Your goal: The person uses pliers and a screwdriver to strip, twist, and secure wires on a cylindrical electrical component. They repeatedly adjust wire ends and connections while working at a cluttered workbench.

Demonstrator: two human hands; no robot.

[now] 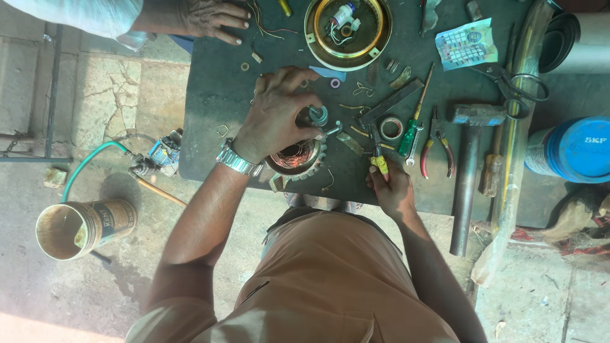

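While my left hand is closing its fingers over the top of the copper-wound stator at the near edge of the dark worktable, my right hand is pinching the yellow-handled pliers just right of it. The windings are still sitting exposed, so I am judging the work unfinished. Beyond the stator the round motor cover is lying open, and another person's hand is resting at the far corner.

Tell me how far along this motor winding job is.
Done: the round motor housing lies opened at the bench's far edge. In hand: the left hand grips the copper-wound stator while the right hand holds yellow-handled pliers. Left: stator and housing are apart, so reassembly looks undone.
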